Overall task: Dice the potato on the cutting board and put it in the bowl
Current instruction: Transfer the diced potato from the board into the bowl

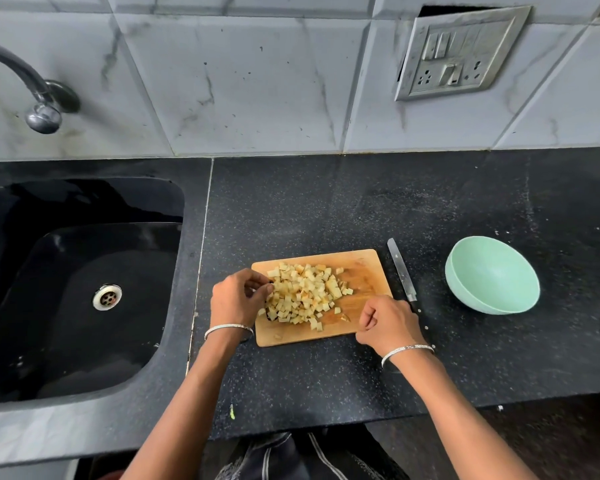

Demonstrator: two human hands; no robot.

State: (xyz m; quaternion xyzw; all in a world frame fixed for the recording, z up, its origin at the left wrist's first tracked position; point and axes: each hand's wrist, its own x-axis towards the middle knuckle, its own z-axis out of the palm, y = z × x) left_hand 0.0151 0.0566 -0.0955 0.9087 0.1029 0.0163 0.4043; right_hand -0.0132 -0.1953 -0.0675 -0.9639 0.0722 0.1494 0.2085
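A heap of diced potato [303, 294] lies on the wooden cutting board [364, 271] in the middle of the black counter. My left hand [238, 299] is at the board's left edge, with curled fingers and thumb touching the heap; whether it pinches any dice is unclear. My right hand [388, 323] rests over the board's near right corner, its fingers loosely curled and holding nothing. The knife [400, 271] lies on the counter beside the board's right edge, its handle partly hidden behind my right hand. The mint-green bowl [492, 275] stands empty to the right of the knife.
A black sink [84, 289] with a steel drain fills the left side, and a tap [39, 98] is on the tiled wall above it. A switch plate [461, 53] hangs on the wall at upper right. The counter's front edge runs just below my forearms.
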